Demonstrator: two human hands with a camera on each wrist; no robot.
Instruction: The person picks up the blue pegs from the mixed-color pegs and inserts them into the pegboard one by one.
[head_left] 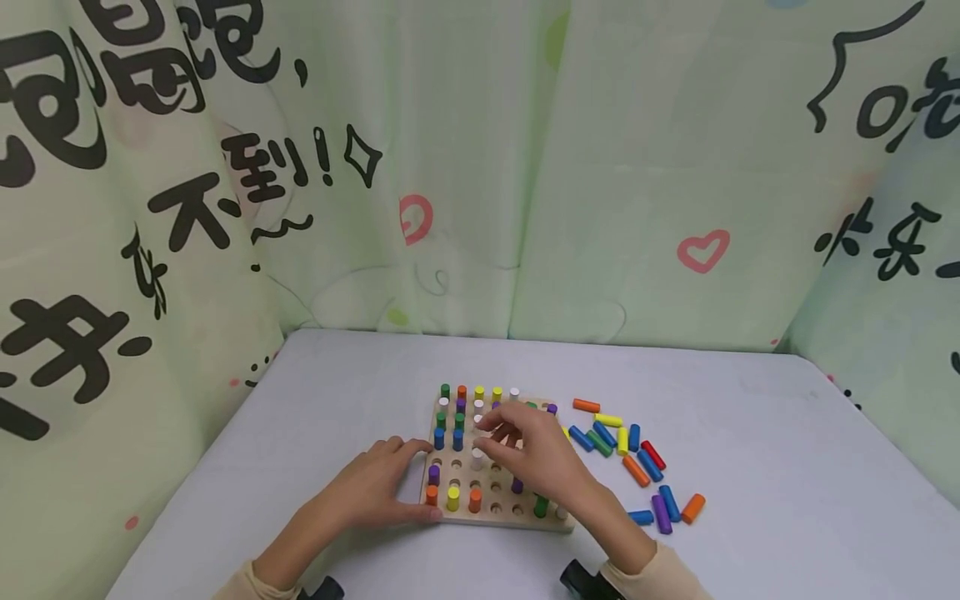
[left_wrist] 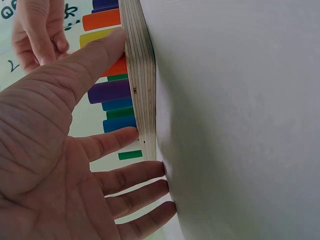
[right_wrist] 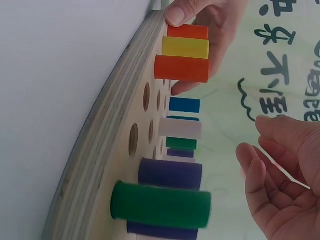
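A wooden pegboard lies on the table, with coloured pegs standing in many of its holes. My left hand rests at its left side, fingers extended; the thumb touches the near left corner and the index finger the left edge. Over the middle of the board hovers my right hand, thumb and fingers loosely bent and apart. Nothing shows between them in the right wrist view. A white peg stands in a hole just below these fingertips. Nearest the right wrist camera is a green peg. The right hand hides part of the board.
Loose pegs in several colours lie scattered right of the board, among them an orange peg and a purple peg. The white table backs onto a printed curtain that also runs along both sides.
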